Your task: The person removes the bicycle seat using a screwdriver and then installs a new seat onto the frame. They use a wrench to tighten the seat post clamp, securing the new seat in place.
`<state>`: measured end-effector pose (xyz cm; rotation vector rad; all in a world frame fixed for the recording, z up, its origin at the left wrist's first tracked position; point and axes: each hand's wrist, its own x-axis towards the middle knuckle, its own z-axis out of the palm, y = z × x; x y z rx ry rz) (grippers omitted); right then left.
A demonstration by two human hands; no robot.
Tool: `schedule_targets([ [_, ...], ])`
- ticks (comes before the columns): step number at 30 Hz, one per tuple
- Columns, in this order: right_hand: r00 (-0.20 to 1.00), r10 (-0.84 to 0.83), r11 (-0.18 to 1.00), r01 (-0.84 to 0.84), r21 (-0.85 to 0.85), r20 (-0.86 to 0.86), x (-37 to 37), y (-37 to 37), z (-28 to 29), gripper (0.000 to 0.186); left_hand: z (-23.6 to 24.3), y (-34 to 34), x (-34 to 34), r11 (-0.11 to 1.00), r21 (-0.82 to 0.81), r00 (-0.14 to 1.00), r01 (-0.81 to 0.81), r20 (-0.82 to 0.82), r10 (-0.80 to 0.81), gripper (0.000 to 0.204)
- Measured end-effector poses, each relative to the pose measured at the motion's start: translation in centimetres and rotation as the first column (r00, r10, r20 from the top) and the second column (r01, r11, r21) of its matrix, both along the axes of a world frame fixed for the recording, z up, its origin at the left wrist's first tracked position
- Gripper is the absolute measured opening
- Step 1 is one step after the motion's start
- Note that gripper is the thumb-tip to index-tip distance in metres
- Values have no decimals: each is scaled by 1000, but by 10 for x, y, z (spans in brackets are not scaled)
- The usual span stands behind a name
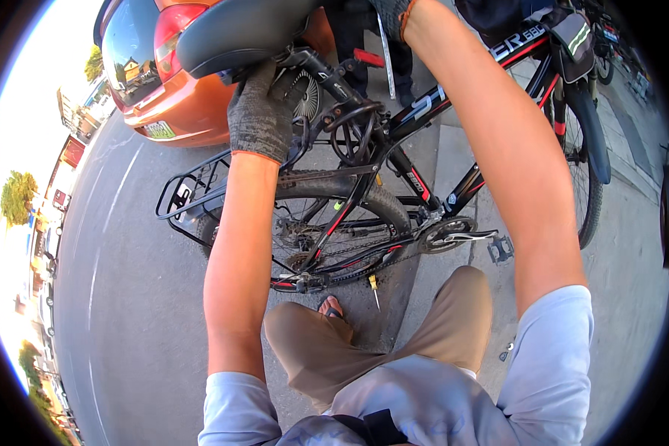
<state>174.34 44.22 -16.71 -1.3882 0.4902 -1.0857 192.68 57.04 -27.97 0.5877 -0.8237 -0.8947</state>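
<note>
One orange car (178, 111) fills part of the upper left of the frame; below it, left of centre, one black rear rack (198, 206) juts from the one black-and-red bicycle (416, 178), which stands across the middle and upper right; the left hand (262, 119), one of two, in a grey glove with an orange cuff, reaches up against the underside of the single black saddle (238, 33) at upper left of centre; its fingertips are hidden, so how far it is closed cannot be told; one yellow-handled screwdriver (374, 284) lies on the ground just below the rear wheel (383, 208); the right hand (391, 15), also gloved, is cut off at the top edge, and its grip cannot be told; one pedal (501, 250) shows right of centre; at upper right are one pouch (570, 44) and the front wheel (592, 212), second of two.
</note>
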Motion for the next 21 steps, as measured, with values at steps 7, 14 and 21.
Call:
schedule_targets([
  [7, 999, 48, 996, -50, -74, -25, 12, -9, -4, 43, -7, -3, -5, 996, -7, 996, -84, -24, 84, 35],
  [14, 999, 51, 997, -51, -50, -7, 12, -3, -6, 41, 1, 6, -17, 998, -16, 998, -68, 9, 68, 35],
  [21, 999, 51, 998, -50, -31, 12, 12, 4, -10, 40, 2, 0, -34, 989, 16, 988, -147, -52, 148, 32],
])
